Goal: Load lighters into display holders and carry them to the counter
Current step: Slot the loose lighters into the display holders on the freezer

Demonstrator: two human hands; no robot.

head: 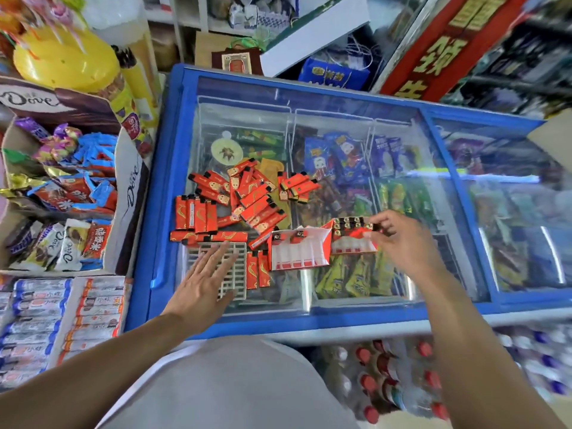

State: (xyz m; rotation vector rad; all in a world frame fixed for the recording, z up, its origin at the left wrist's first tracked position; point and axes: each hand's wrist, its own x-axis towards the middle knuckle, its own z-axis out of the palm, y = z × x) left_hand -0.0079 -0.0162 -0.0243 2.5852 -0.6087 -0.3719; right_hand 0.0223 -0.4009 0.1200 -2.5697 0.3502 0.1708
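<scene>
Red lighters [244, 193] lie heaped on the glass lid of a blue freezer [173, 125], some in a neat row at the heap's left edge. The left hand [204, 280] lies flat, fingers straight and spread, over a white grid tray [238, 274] beside two more lighters. The right hand [399, 239] pinches the end of a full red holder [353, 235], lighter tops showing in rows. A second holder [298, 250], nearly empty, sits just left of it. On the left a candy box [102, 193] reads "Dove". Writing on the lighters is too small to read.
</scene>
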